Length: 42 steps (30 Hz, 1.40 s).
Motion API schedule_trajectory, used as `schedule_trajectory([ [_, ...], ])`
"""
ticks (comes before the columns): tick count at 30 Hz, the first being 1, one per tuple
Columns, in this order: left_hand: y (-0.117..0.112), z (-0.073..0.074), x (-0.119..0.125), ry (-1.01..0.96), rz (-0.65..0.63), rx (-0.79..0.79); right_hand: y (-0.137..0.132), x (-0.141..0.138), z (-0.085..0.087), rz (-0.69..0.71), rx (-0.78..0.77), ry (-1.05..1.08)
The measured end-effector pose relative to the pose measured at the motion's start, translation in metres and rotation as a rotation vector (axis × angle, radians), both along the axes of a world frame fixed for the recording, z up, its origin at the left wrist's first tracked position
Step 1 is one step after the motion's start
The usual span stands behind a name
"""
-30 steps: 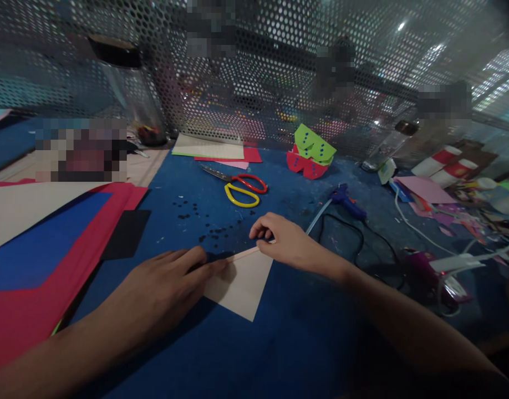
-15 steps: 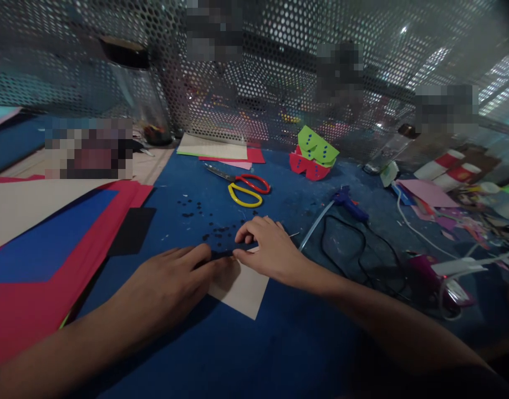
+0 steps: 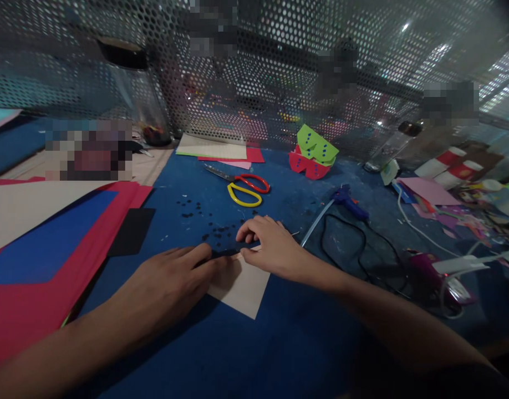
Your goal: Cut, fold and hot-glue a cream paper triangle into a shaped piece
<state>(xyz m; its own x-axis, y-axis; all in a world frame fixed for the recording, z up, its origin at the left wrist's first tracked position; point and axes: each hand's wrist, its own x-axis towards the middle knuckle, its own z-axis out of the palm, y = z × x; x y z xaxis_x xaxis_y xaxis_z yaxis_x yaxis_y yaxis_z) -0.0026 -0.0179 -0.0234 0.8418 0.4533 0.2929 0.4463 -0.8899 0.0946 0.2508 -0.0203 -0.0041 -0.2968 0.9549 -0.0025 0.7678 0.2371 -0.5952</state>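
A small cream sheet of paper (image 3: 250,288) lies on the blue table, its far edge under my fingers. My left hand (image 3: 171,277) is closed on the paper's far left edge, thumb and forefinger together. Closed at the far right of that edge is my right hand (image 3: 275,249), its thumb on the paper and its other fingers curled over. Just beyond the hands, small black paper dots (image 3: 217,228) are scattered. Scissors (image 3: 246,188) with one red and one yellow handle rest farther back. The paper's upper edge is partly hidden by my fingers.
Coloured sheets (image 3: 42,233) and a black card (image 3: 132,231) lie at left. A blue glue gun (image 3: 350,202) with its cable is at right, near a magenta device (image 3: 439,280). Green and red cut-outs (image 3: 315,152) stand before the perforated metal screen (image 3: 254,88).
My right hand has slid slightly to the right along the paper's far edge. My left hand and the paper stay almost where they were.
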Motion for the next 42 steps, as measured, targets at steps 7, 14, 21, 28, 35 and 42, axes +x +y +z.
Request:
schedule_trajectory([
  [7, -0.002, -0.001, -0.004, 0.005, 0.022, -0.039, -0.002, 0.01, 0.003, 0.017, -0.001, -0.017],
  [14, -0.001, -0.004, -0.008, -0.008, 0.015, -0.021, -0.001, 0.015, 0.004, 0.016, -0.04, -0.006],
  [21, -0.002, -0.002, -0.01, -0.003, 0.009, -0.047, 0.001, 0.021, 0.008, 0.019, -0.073, -0.004],
  [28, -0.002, 0.0, -0.013, -0.056, 0.011, -0.072, 0.0, 0.026, 0.014, 0.027, -0.106, -0.011],
  [35, -0.004, 0.005, -0.013, -0.077, 0.004, -0.007, 0.002, 0.033, 0.02, 0.032, -0.171, -0.015],
  [42, -0.002, 0.006, -0.015, -0.068, 0.008, 0.054, 0.005, 0.039, 0.025, 0.052, -0.198, 0.002],
])
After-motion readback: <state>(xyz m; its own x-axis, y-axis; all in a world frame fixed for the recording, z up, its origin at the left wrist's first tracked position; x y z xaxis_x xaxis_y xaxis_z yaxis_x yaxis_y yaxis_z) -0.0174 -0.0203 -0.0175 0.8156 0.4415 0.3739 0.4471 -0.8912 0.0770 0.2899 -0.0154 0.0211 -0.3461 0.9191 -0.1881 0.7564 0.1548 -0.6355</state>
